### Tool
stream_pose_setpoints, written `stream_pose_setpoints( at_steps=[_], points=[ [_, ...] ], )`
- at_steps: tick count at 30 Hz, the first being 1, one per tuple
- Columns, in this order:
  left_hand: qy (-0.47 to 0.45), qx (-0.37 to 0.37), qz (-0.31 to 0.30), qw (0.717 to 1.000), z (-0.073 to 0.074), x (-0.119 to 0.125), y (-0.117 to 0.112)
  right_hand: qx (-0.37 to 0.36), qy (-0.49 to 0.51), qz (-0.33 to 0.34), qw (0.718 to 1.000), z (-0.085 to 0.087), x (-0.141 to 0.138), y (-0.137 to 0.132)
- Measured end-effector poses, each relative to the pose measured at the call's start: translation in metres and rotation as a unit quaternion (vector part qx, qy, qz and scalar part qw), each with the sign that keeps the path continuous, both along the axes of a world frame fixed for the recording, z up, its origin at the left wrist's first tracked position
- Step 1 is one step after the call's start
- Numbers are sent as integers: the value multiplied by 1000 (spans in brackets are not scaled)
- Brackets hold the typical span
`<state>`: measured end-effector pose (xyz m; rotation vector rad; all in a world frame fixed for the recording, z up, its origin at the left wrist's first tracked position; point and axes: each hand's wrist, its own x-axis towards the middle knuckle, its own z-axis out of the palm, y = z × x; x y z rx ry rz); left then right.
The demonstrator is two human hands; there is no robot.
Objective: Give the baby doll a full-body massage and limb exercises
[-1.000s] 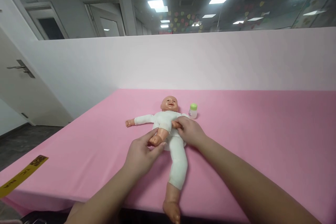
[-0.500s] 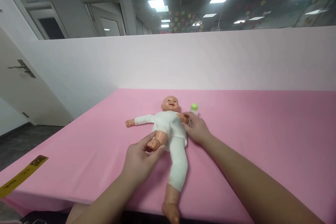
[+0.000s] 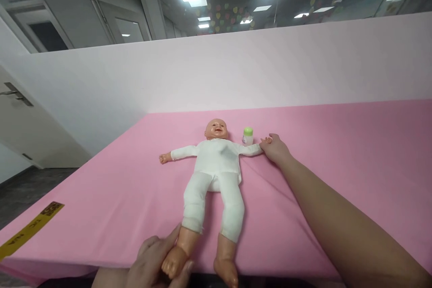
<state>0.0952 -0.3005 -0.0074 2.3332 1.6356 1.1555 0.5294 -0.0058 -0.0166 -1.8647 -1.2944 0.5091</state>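
A baby doll (image 3: 216, 162) with a cloth body in white lies on its back on the pink-covered table (image 3: 118, 189), head toward the wall. My left hand (image 3: 157, 256) is closed around the doll's foot on the left of the view, near the table's front edge; the leg is stretched out straight. Out to the right, my right hand (image 3: 277, 149) grips the doll's hand, and that arm is extended sideways. The doll's other arm lies stretched to the left and its other leg points toward me, both untouched. Close to the doll's head stands a small bottle (image 3: 248, 137) with a green cap.
A yellow tape strip (image 3: 30, 230) with printed marks is on the table's left front corner. Behind the table rises a white low wall (image 3: 253, 67) with glass above. A door (image 3: 27, 117) stands at the left.
My left hand has drawn the doll's bent leg down straight toward me. My right hand has moved outward, pulling the doll's arm from its chest to the side. The view has tilted slightly.
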Motion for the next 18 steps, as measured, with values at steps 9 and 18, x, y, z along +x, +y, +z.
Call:
stream_pose_setpoints(
  at_steps=[9,18],
  points=[
    [52,54,28,997,-1,4,9,55,-25,3,998,11,-10,-10],
    [-85,-16,65,994,39,45,55,261,-65,122,955,43,-74,-50]
  ],
)
